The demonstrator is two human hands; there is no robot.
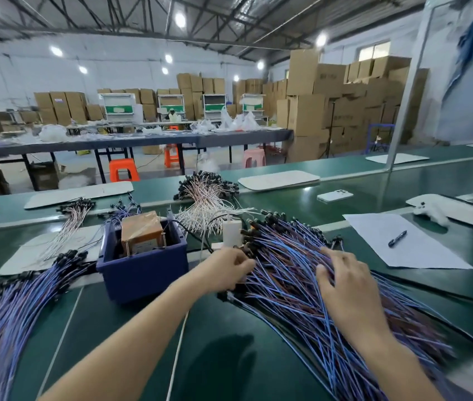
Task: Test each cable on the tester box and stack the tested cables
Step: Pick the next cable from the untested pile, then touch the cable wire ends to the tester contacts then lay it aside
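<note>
At the near left, what I take to be the tested stack [12, 308] is fanning across the green surface [229, 357], its black ends pointing away from the person. At the near right, the right hand [348, 287] is lying flat on the cable pile [293, 299], its fingers [323, 273] straight and spread apart, pressing the strands down. A little farther on, the left hand [229, 267] is reaching into the pile's left edge among the black connector ends. Its fingers are curled together and seem to be pinching one connector, though blur is hiding which strand. The cables are running with their long axis from near right to far left, so the connectors are pointing toward the blue bin [142, 273] just left of that hand. The tester box [142, 231] is standing inside it, making the left hand the nearer one for plugging in.
</note>
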